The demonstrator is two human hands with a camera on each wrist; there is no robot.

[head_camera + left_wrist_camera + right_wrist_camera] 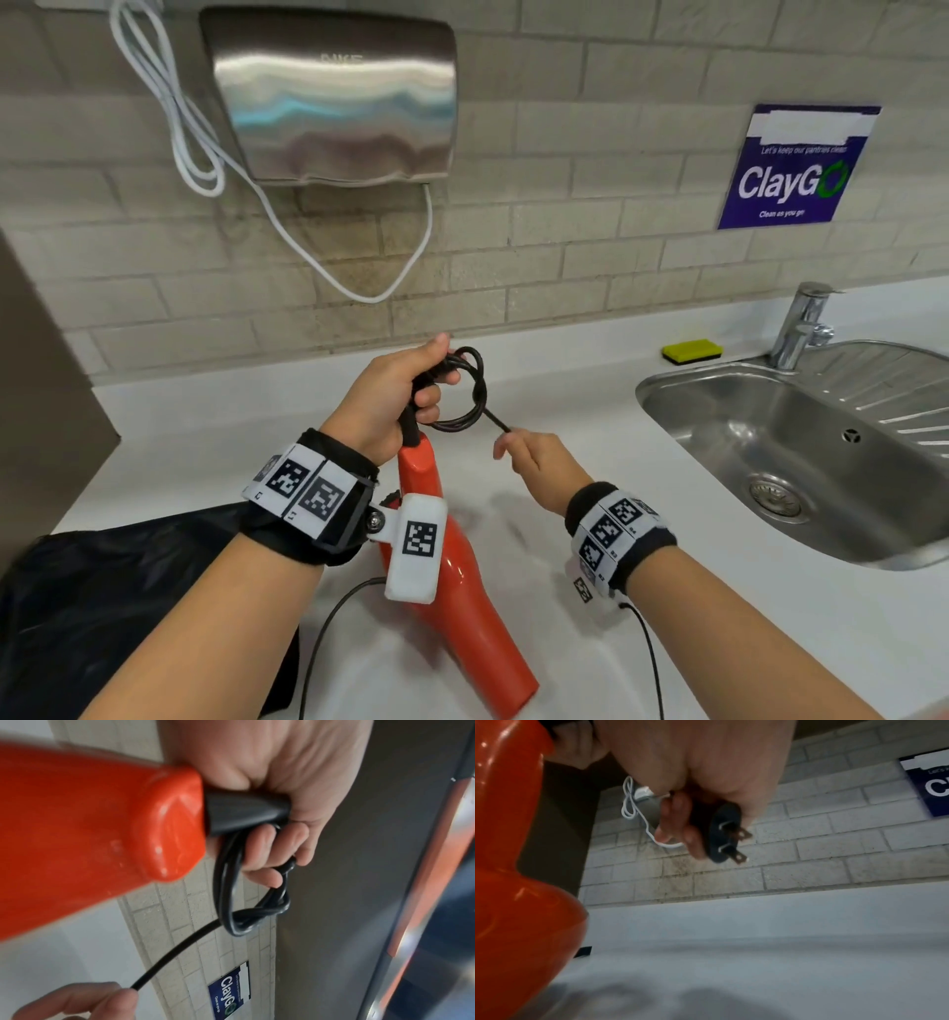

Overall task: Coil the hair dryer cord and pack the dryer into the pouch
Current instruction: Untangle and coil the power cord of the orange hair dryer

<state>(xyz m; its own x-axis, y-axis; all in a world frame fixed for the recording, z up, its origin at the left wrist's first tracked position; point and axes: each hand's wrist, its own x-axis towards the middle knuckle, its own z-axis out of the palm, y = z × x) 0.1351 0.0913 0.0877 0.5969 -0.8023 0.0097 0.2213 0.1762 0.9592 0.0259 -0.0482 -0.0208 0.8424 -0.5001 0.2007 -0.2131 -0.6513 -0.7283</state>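
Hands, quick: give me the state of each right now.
Left hand: closed, gripping the coiled cord at the dryer handle's end.
Right hand: closed, holding the plug.

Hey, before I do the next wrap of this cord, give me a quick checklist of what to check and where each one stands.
1. Coiled cord gripped by left hand at the dryer's handle end: ok.
2. Plug held in right hand, prongs clear of fingers: ok.
3. Free cord run between the hands without knots: ok.
4. Orange hair dryer unplugged from the wall: ok.
5. Black pouch within reach on the counter: ok.
6. Pouch mouth open: cannot tell.
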